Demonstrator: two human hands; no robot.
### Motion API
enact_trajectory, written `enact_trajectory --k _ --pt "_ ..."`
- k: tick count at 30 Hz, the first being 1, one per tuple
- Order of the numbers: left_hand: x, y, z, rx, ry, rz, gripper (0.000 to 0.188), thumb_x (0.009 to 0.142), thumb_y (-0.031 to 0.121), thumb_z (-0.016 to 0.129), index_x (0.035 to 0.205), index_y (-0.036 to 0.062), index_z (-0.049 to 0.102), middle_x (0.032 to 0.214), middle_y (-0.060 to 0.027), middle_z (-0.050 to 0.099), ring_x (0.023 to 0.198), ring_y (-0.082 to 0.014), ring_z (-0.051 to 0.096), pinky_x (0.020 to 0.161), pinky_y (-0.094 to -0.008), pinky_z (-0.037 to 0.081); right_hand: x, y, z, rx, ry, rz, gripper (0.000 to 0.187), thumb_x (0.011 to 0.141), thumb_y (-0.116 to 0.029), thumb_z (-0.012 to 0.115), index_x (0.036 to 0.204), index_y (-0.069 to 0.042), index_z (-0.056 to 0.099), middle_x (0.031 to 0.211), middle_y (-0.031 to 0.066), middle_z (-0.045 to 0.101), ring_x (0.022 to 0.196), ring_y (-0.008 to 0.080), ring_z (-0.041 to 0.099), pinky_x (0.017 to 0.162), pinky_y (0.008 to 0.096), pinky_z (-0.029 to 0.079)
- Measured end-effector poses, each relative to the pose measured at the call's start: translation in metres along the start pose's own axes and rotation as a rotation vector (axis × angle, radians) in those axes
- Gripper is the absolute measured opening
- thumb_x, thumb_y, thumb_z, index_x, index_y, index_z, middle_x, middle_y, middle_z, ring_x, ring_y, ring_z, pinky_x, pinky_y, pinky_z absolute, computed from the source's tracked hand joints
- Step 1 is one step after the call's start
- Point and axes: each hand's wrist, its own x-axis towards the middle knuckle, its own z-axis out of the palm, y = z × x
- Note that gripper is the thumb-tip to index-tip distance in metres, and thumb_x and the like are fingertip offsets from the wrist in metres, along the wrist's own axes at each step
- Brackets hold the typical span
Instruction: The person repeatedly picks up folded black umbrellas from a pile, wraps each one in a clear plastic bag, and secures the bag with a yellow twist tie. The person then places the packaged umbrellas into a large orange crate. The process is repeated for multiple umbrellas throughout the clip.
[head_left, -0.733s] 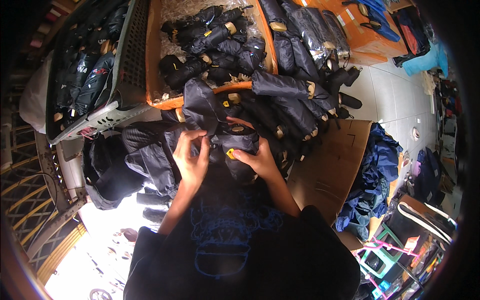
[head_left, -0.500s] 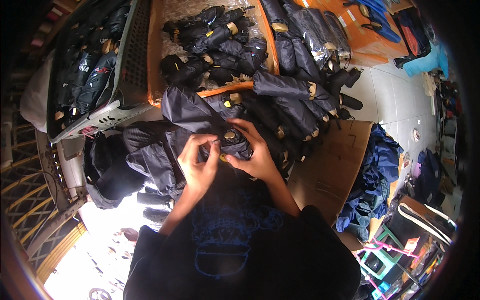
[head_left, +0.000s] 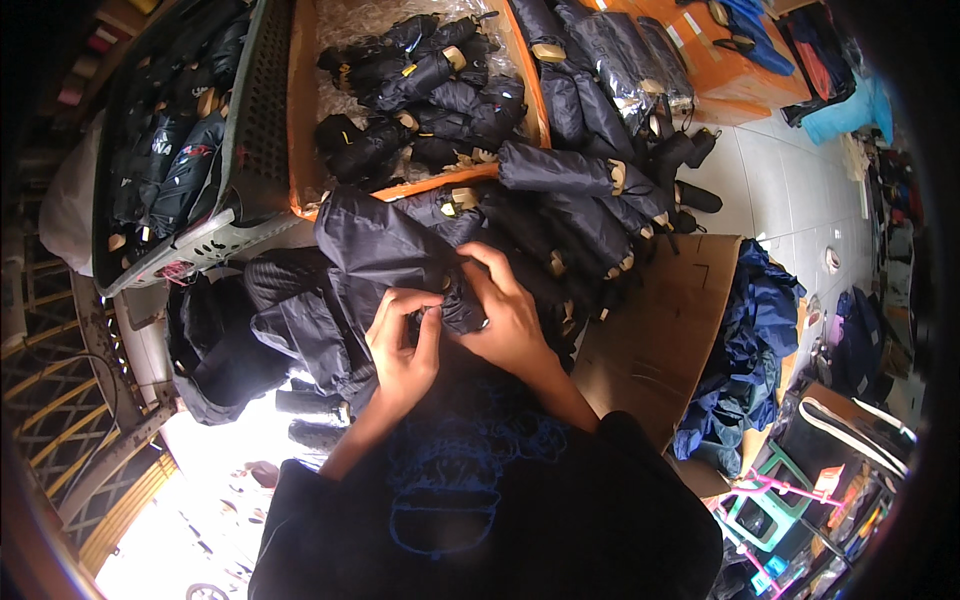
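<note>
A dark folding umbrella [head_left: 460,308] with loose black fabric is between my hands, close in front of my chest. My right hand [head_left: 505,315] wraps round its right side. My left hand [head_left: 402,345] pinches at its near end, thumb and forefinger together; what lies between those fingertips is too small to make out. Puffed black fabric [head_left: 375,235] stretches away from my hands toward the upper left, and whether it belongs to the same umbrella I cannot tell. Just beyond my hands lies a heap of black folded umbrellas [head_left: 560,172], some showing tan handle ends.
An orange-edged carton [head_left: 296,165] with black umbrellas stands ahead. At the left is a dark perforated crate [head_left: 268,120], also filled with umbrellas. A cardboard flap [head_left: 655,335] and crumpled blue fabric [head_left: 740,370] lie right. Black fabric [head_left: 225,345] sits at the left.
The umbrella has turned in my hands, so its round gold-coloured end no longer shows. My right hand has rolled over it, and the black fabric beyond looks fuller.
</note>
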Motion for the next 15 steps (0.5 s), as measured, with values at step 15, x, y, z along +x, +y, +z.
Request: enact_trajectory --k 15 --pt "-0.032 -0.04 -0.012 -0.397 0.039 -0.445 0.028 0.088 -0.006 0.064 0.114 -0.0003 0.056 0.104 -0.0061 0.058 0.1 -0.0118 0.053 0.089 -0.0255 0.043 -0.032 -0.002 0.048 0.085 -0.126 0.064 0.063 0.079 -0.022 0.072 0.124 0.012 0.044 0.137 0.0281 0.035 0.118 0.0466 0.047 0.098 0.0478 0.042"
